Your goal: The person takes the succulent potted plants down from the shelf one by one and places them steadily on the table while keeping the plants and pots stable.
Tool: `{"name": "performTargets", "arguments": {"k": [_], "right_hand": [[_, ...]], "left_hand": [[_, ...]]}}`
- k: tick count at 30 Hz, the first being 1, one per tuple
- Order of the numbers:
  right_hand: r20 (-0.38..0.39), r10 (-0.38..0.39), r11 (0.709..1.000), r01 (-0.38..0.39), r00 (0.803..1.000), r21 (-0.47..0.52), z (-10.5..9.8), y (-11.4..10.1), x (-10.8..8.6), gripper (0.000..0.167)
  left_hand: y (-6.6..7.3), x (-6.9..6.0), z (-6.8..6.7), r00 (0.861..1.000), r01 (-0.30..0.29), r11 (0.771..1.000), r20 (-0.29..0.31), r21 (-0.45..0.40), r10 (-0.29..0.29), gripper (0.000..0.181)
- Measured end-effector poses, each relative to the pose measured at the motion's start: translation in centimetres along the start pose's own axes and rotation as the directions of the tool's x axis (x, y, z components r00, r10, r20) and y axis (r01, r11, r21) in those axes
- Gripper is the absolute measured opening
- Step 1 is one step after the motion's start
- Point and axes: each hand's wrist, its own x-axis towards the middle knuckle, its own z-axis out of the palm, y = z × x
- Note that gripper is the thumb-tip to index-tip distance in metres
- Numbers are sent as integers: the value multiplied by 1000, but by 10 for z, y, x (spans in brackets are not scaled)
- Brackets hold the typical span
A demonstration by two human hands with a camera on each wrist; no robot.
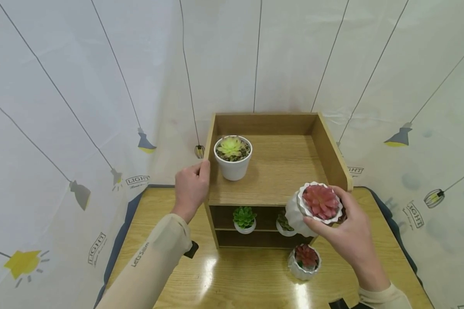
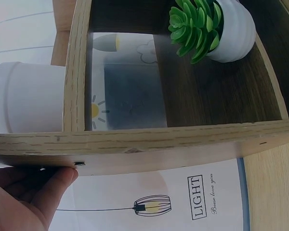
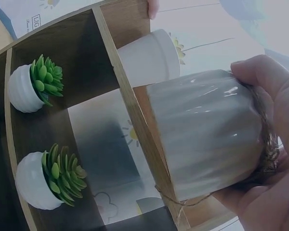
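Observation:
My left hand (image 1: 192, 186) is at the left side wall of a wooden shelf (image 1: 278, 159), its fingers curled against that panel; in the left wrist view the thumb and fingers (image 2: 55, 190) touch its outer face. With my right hand (image 1: 349, 231) I grip a white ribbed pot (image 1: 299, 216) by its rim, a red succulent (image 1: 322, 201) in it. The pot is at the front right of the shelf's top; whether its base touches the board I cannot tell. Twine (image 3: 267, 154) circles its neck. A smooth white pot (image 1: 233, 168) with a light green succulent stands upright at the top's left.
Two small white pots with green succulents (image 1: 245, 217) (image 3: 65, 175) sit in the compartment below. Another ribbed pot (image 1: 303, 268) with a red plant stands on the wooden table (image 1: 185, 274), in front of the shelf's right part. Behind hangs a pale sheet (image 1: 224, 56) printed with lamps.

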Motion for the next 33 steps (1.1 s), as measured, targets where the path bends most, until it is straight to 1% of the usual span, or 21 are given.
{"name": "performTargets", "arguments": {"k": [6, 12, 18, 21, 27, 33], "right_hand": [[-22, 7, 1000, -7, 1000, 14, 0, -1, -8, 78], [-37, 13, 1000, -12, 999, 22, 0, 0, -16, 79], [-55, -8, 999, 9, 998, 32, 3, 3, -22, 79], [-50, -6, 999, 7, 999, 32, 5, 4, -26, 79], [-31, 22, 1000, -21, 999, 16, 7, 5, -32, 78], [-23, 8, 1000, -8, 1000, 22, 12, 6, -37, 78]], "left_hand": [[0, 0, 0, 1000, 1, 1000, 2, 5, -1, 56], [1, 1, 2, 1000, -11, 1000, -8, 12, 11, 56], [1, 0, 0, 1000, -7, 1000, -3, 5, 7, 56], [0, 0, 0, 1000, -6, 1000, -4, 9, 6, 56], [-1, 0, 1, 1000, -16, 999, 3, 28, 16, 56], [-1, 1, 1, 1000, -17, 999, -7, 30, 18, 57]]}}
